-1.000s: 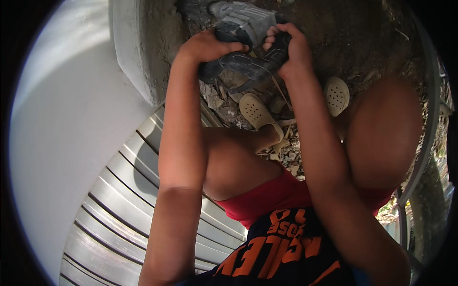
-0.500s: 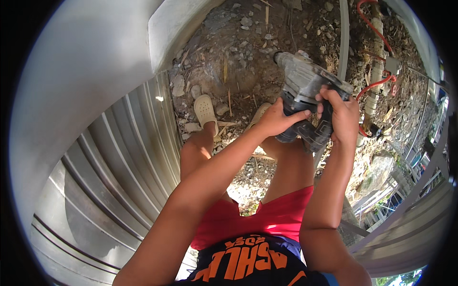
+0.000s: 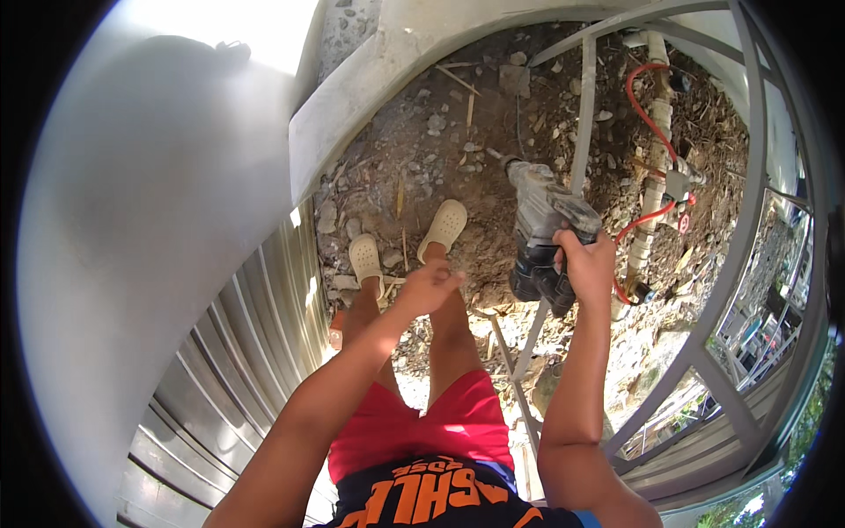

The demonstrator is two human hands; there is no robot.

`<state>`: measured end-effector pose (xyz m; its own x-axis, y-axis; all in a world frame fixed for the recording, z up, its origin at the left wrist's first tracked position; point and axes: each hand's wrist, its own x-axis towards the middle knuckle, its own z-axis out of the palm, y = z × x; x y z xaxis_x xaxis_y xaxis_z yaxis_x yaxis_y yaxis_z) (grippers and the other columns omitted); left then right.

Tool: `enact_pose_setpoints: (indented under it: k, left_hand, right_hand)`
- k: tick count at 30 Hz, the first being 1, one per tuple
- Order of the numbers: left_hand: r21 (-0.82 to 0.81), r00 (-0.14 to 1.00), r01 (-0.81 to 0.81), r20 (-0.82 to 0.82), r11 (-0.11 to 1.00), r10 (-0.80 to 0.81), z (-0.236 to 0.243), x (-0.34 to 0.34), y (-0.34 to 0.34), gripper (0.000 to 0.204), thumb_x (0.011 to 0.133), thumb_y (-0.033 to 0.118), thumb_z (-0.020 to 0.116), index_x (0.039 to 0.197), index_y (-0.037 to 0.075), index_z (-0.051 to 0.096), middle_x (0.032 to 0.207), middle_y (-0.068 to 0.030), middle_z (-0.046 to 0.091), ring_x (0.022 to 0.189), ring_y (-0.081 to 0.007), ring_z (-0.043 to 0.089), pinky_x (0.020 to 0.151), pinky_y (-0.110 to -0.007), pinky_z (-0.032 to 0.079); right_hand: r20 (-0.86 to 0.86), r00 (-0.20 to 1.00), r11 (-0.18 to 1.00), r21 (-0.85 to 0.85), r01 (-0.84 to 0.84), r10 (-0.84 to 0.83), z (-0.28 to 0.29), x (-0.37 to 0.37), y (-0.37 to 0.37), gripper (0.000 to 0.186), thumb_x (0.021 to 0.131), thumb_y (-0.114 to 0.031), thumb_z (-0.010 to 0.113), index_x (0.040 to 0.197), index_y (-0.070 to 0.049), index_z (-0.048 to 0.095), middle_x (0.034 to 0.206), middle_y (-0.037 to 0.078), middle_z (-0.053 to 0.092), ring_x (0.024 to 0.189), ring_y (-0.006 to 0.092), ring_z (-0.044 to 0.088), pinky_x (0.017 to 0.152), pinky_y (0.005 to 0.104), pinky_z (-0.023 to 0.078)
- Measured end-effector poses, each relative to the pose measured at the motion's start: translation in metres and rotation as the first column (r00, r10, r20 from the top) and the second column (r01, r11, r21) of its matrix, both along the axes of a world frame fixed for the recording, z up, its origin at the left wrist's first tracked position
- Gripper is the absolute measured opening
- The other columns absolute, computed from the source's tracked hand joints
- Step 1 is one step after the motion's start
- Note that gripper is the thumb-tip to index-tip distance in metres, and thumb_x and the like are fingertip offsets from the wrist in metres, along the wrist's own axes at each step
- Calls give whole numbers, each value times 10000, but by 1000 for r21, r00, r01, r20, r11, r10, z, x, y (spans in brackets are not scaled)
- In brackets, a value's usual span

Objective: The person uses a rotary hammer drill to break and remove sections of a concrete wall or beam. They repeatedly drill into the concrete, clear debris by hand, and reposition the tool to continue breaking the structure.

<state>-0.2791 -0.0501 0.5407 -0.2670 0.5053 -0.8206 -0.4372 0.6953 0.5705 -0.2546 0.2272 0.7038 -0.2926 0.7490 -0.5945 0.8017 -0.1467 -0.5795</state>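
Observation:
My right hand [image 3: 588,264] is wrapped around the rear handle of a dusty grey and black cordless rotary hammer drill [image 3: 544,216]. The drill points away from me, and a short bit [image 3: 495,153] shows at its front end. Its black battery base hangs low, near a grey metal bar. My left hand [image 3: 431,286] is off the drill, in front of my legs, with its fingers curled together. Whatever is between those fingers, if anything, is too small to make out.
A pale wall [image 3: 176,158] and corrugated metal sheeting [image 3: 238,352] stand on the left. Rocky soil [image 3: 414,132] lies around my beige clogs [image 3: 443,224]. To the right are grey metal framing [image 3: 748,211], a pale pipe [image 3: 656,123] and a red hose [image 3: 647,110].
My left hand has let go of the drill and moved left, its fingers curling. The right hand still holds the drill, now slightly lower and further left in view. My feet have shifted.

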Motion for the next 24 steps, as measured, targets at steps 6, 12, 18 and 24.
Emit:
enact_pose_setpoints:
  k: [6, 12, 18, 24]
  left_hand:
    - [24, 916, -317, -252, 948, 313, 132, -142, -15, 419, 1014, 334, 749, 1269, 4, 702, 1073, -105, 760, 934, -157, 693, 836, -318, 564]
    - [167, 664, -428, -609, 888, 435, 276, -321, 8, 346, 982, 213, 776, 1261, 19, 711, 1009, -71, 747, 784, -129, 607, 758, -307, 541]
    - [509, 268, -265, -777, 819, 570, 423, -490, 60, 342, 937, 43, 764, 1270, 8, 694, 1104, -95, 733, 868, -175, 657, 811, -331, 550]
    - [745, -70, -193, -660, 638, 748, 451, -629, 85, 383, 949, -27, 677, 1330, -37, 633, 1247, -175, 699, 1018, -229, 659, 894, -372, 543]
  right_hand:
    - [-71, 995, 997, 35, -72, 74, 115, -123, 61, 323, 838, -168, 750, 1061, 55, 683, 659, 69, 684, 528, 123, 619, 522, 283, 483]
    - [-240, 958, 954, 289, -85, 158, 230, -293, 102, 235, 875, -142, 753, 951, 67, 677, 660, 76, 666, 541, 125, 613, 512, 300, 476]
    - [41, 901, 529, 798, -290, 433, 256, -491, 209, 394, 820, -263, 741, 993, 89, 705, 833, 282, 739, 835, 459, 752, 818, 472, 591]
    - [319, 841, 289, 835, -467, 437, 104, -673, 385, 464, 861, -395, 749, 1034, 30, 684, 971, 308, 743, 925, 486, 733, 845, 538, 591]
